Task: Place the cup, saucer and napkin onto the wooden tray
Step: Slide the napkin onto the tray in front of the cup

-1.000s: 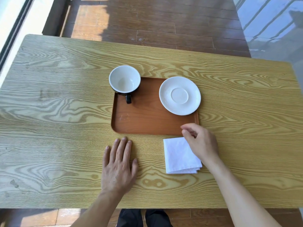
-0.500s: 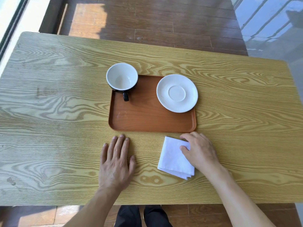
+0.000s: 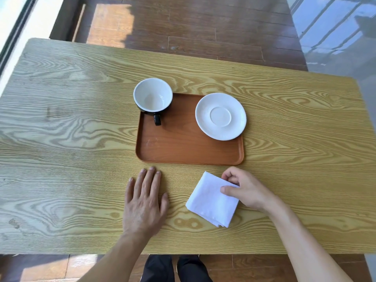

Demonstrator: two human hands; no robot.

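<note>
A brown wooden tray [image 3: 183,147] lies in the middle of the table. A black cup with a white inside [image 3: 153,97] stands on its far left corner, handle towards me. A white saucer [image 3: 220,116] rests on the tray's far right part, overhanging the edge a little. A folded white napkin [image 3: 211,200] lies turned like a diamond on the table just in front of the tray's near right corner. My right hand [image 3: 244,190] pinches the napkin's right corner between thumb and fingers. My left hand [image 3: 145,200] lies flat on the table, palm down, in front of the tray.
The light wooden table [image 3: 61,139] stretches wide on both sides of the tray. Its near edge is close to my legs [image 3: 173,267]. Dark floorboards [image 3: 183,27] lie beyond the far edge, and a window frame [image 3: 18,27] runs at the far left.
My right hand has dropped onto the napkin and gripped its right corner, and the napkin has turned from square to diamond-wise. My left hand has stayed flat on the table.
</note>
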